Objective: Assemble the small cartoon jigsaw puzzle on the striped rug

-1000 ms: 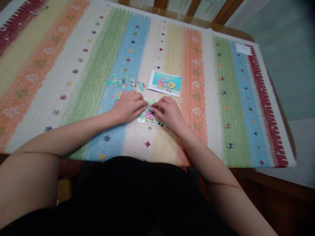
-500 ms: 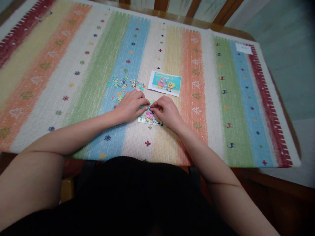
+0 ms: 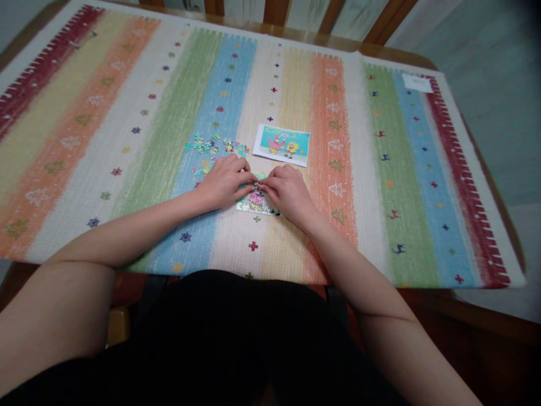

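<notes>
A partly assembled jigsaw puzzle (image 3: 256, 202) in pink, green and white lies on the tablecloth in front of me. My left hand (image 3: 228, 181) reaches over its left side, thumb and fingers closed together at the puzzle's upper middle. From the other side my right hand (image 3: 288, 190) bends over the right part, its fingertips pinched close to those of the left. What the fingertips hold, if anything, is too small and covered to make out. Loose puzzle pieces (image 3: 207, 145) lie scattered beyond my left hand. The hands hide part of the puzzle.
A printed cartoon picture card (image 3: 282, 145) lies just beyond the puzzle. The striped tablecloth (image 3: 169, 113) covers the table. At the far right corner is a small white paper (image 3: 417, 83). A wooden slatted chair back (image 3: 276, 10) stands behind the far edge.
Both hands stay over the puzzle, and their fingertips have shifted only slightly. The right fingers look a little more closed. The view has tilted slightly.
</notes>
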The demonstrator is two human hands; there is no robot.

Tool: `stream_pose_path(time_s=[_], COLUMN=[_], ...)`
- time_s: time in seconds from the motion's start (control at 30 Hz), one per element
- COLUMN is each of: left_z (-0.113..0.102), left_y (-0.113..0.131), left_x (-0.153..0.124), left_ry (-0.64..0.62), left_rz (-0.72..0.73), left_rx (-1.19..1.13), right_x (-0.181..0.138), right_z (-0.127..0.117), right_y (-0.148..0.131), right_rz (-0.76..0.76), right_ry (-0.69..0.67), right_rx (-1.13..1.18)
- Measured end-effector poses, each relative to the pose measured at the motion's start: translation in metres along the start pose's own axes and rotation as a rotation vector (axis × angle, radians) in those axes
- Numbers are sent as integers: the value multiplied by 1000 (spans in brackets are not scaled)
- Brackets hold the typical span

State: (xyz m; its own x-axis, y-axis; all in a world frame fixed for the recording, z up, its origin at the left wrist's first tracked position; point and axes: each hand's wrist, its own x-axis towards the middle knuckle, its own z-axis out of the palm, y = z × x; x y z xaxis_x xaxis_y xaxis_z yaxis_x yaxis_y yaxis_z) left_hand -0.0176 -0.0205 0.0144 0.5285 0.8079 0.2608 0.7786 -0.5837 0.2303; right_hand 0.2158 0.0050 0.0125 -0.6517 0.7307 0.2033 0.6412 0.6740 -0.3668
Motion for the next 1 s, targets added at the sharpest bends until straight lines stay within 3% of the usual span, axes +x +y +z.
stream_pose_path(time_s=[0.3,0.53,0.67,0.87,1.0], left_z=[-9,-32,-37,-36,-35], left_y=[-6,-63,-87,-84,-85], left_x=[4,-17,-23,-24,-22], left_ry=[105,168,92,-24,6], left_rz=[105,-4,69,126,70], left_rx=[142,194,196,192,45], right_x=[-7,-24,-24,-26,-26], right_z=[-10,-28,-36,-40,-40], right_y=[-1,30,45,46,41], right_rz=[-1,81,129,144,113], right_ry=[128,281,354,326,336], right_rx=[43,177,219,219,241])
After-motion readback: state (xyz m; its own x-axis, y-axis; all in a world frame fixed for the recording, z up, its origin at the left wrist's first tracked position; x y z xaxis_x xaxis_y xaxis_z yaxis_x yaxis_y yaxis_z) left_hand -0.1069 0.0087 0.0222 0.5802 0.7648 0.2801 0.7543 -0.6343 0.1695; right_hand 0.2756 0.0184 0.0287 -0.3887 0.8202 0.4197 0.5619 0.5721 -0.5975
